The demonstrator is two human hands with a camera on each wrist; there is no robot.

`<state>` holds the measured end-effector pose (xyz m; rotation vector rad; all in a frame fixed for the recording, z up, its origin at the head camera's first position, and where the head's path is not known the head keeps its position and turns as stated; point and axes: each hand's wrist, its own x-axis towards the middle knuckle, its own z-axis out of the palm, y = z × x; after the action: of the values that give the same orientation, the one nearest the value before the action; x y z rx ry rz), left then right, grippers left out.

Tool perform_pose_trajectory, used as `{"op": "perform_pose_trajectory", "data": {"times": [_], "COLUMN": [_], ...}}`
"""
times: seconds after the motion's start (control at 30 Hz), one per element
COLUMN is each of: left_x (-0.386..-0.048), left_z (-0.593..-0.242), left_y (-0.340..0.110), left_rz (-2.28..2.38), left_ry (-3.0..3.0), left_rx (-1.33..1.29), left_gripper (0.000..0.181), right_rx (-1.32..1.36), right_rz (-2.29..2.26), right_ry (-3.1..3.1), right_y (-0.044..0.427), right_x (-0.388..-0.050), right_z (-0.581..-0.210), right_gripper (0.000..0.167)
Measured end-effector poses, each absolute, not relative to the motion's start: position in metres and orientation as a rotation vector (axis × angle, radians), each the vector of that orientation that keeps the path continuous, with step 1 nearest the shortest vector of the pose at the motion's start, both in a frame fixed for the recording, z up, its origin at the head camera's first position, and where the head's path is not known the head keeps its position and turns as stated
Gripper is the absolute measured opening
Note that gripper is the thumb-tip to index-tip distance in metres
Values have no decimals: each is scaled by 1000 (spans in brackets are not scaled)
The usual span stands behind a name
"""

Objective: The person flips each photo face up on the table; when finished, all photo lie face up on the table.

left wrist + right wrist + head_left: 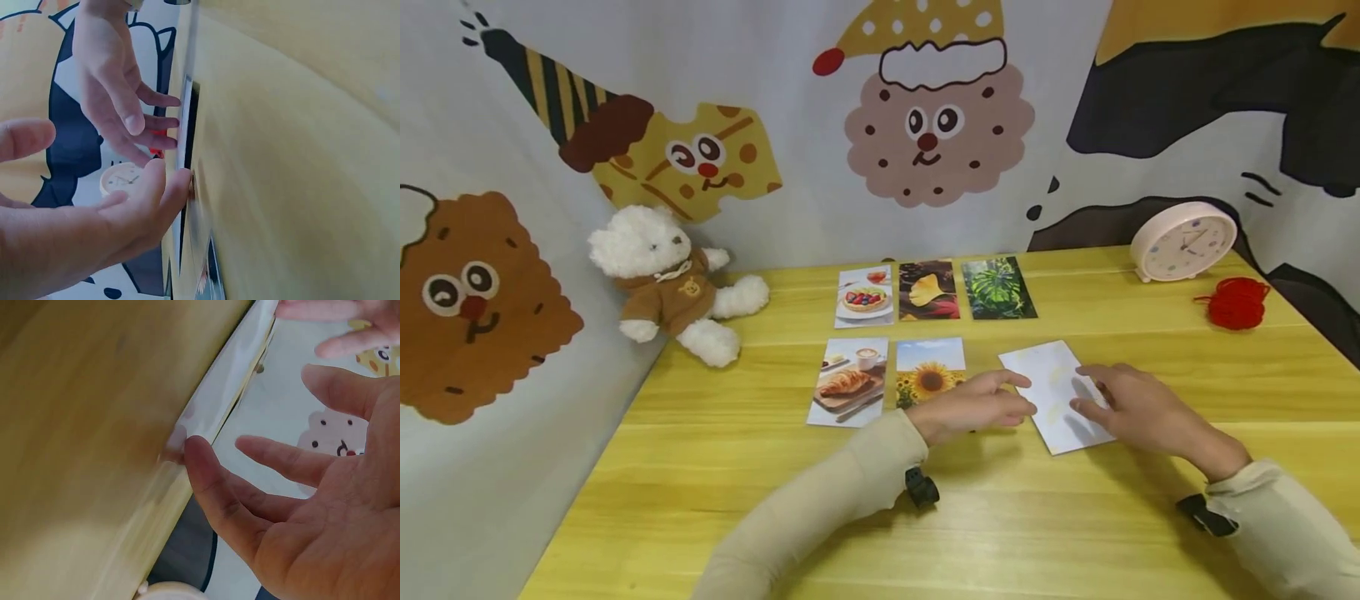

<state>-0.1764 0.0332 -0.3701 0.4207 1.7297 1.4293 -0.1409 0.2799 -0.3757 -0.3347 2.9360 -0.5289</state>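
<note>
A white card (1051, 392) with faint pale marks lies slightly turned on the wooden table, between my two hands. My left hand (981, 404) reaches to its left edge with extended fingers. My right hand (1142, 408) is over its right side, thumb and fingers spread; in the right wrist view one fingertip of the right hand (300, 494) is at the card's (231, 375) end. Neither hand visibly grips it. Left of it lies a sunflower picture card (931, 371), partly hidden by my left hand. A croissant picture card (850, 382) is beside that one.
Behind them lie a fruit tart card (864, 297), a yellow leaf card (928, 290) and a green leaf card (1000, 287). A white teddy bear (677, 283) sits at the back left. A pink clock (1183, 242) and red yarn ball (1236, 303) are at the right.
</note>
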Motion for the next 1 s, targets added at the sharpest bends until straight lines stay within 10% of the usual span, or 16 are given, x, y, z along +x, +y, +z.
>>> {"op": "perform_pose_trajectory", "data": {"times": [1.0], "left_x": [-189], "left_z": [-369], "left_y": [38], "left_rz": [1861], "left_ry": [1854], "left_rx": [386], "left_gripper": [55], "right_rx": [-560], "right_rz": [-923], "right_ry": [2979], "right_y": [239], "right_x": [-147], "right_z": [-366], "right_gripper": [48]}}
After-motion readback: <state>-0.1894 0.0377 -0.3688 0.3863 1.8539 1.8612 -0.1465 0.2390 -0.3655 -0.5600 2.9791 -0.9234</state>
